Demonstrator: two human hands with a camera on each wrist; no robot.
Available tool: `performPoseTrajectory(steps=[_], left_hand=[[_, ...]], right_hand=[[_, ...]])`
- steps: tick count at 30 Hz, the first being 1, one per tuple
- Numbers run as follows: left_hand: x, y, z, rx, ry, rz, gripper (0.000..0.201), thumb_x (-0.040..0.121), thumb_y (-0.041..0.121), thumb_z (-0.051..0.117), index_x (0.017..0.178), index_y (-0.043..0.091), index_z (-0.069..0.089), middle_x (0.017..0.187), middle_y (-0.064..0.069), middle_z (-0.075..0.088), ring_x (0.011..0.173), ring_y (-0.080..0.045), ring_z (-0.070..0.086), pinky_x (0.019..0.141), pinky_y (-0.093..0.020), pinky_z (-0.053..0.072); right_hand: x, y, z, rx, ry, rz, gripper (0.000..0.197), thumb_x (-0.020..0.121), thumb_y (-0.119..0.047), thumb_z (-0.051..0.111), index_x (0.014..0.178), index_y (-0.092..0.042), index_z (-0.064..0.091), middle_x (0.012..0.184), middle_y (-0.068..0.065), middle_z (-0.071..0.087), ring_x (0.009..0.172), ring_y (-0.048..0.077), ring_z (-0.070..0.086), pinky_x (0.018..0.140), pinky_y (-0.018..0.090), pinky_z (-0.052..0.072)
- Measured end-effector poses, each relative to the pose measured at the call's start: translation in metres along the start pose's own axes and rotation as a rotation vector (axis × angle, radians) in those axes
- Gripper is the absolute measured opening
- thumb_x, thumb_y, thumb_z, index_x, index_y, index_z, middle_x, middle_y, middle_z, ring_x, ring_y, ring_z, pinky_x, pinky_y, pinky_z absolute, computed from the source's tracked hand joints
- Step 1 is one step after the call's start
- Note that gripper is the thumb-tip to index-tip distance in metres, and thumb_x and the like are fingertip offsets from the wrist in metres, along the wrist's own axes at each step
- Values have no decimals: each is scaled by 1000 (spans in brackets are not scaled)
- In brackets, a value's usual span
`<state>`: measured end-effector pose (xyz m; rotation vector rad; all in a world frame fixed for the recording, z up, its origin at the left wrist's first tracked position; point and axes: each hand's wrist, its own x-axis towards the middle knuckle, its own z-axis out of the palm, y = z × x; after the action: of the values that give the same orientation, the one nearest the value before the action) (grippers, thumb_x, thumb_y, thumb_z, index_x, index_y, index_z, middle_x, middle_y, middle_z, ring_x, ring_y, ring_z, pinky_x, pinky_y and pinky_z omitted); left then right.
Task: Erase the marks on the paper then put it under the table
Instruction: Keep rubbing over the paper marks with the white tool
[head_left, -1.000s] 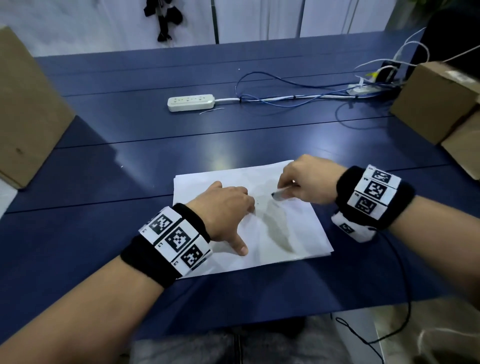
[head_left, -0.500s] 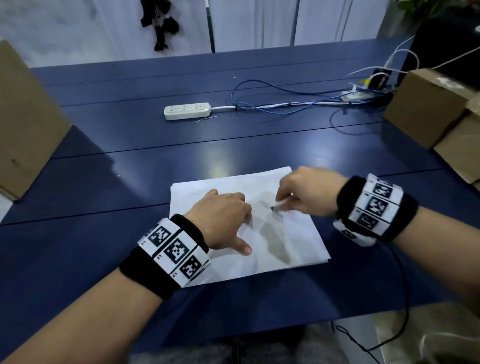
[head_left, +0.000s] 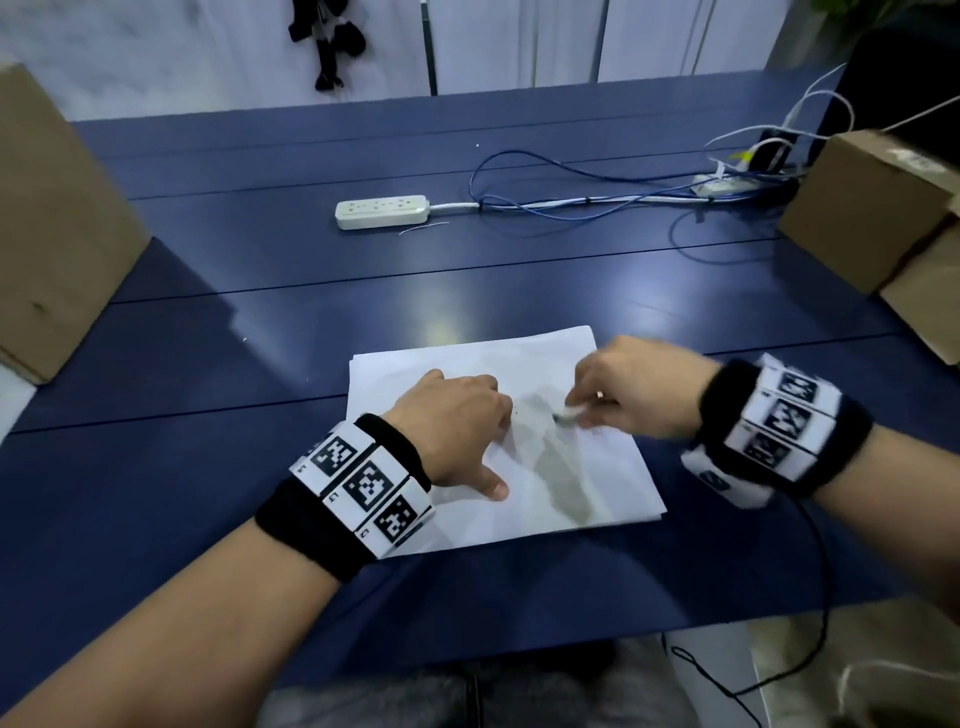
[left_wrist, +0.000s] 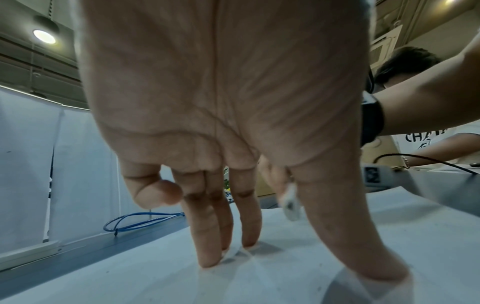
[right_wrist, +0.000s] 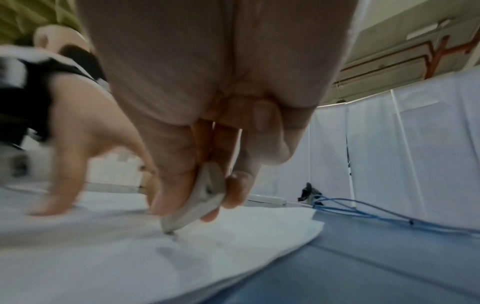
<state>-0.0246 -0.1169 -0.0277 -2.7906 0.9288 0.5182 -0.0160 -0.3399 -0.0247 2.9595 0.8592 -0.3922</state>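
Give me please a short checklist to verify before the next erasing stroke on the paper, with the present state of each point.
1. Paper lies flat on the table: ok.
2. Left hand holds the sheet down; its fingers and thumb press on it: ok.
3. Right hand pinches the eraser firmly: ok.
4. Eraser tip touches the paper at a mark: ok in the right wrist view.
5. Marks all erased: cannot tell; the sheet is shadowed and the pictures are blurred.
6. Nothing on the paper in the stroke's path; power strip and blue cable lie far behind: ok.
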Motion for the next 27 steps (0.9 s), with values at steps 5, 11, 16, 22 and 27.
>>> performPoseTrajectory(steps=[5, 11, 16, 22, 27], left_hand=[[0, -1, 3, 7, -5, 1, 66, 72, 66, 71, 121, 25, 54, 116, 7, 52, 102, -16, 57, 85, -32, 33], [-1, 2, 0, 5, -9, -3, 68, 73, 66, 71, 124, 26, 53, 117, 8, 52, 104, -16, 57, 87, -32, 33], [2, -1, 1, -6, -14, -4, 67, 72, 66, 71, 122, 26, 54, 117, 8, 51, 104, -17, 57, 90, -33, 36], [1, 0, 0, -9, -21, 4, 67, 73, 66, 70, 124, 27, 53, 117, 8, 51, 105, -16, 56, 93, -34, 38], [0, -3, 1, -52, 0, 12, 69, 72, 65, 72, 128, 32, 51, 116, 9, 50, 106, -17, 56, 90, -33, 37]], right_hand=[[-23, -13, 0, 162, -124, -213, 20, 88, -37, 65, 105, -30, 74, 98, -12, 68, 86, 9, 57, 74, 19, 43], [21, 15, -6, -19, 35, 51, 42, 79, -66, 47, 95, -37, 71, 86, -8, 69, 86, 22, 64, 71, 37, 56], [-25, -11, 1, 26, -43, -236, 23, 92, -39, 58, 110, -33, 71, 104, -11, 64, 102, 13, 56, 81, 34, 49], [5, 2, -2, -53, -58, 11, 26, 91, -45, 54, 104, -29, 70, 100, -9, 69, 98, 21, 61, 78, 38, 54], [-5, -3, -1, -127, 3, -81, 30, 93, -48, 51, 113, -34, 69, 106, -9, 68, 103, 22, 61, 78, 33, 50]])
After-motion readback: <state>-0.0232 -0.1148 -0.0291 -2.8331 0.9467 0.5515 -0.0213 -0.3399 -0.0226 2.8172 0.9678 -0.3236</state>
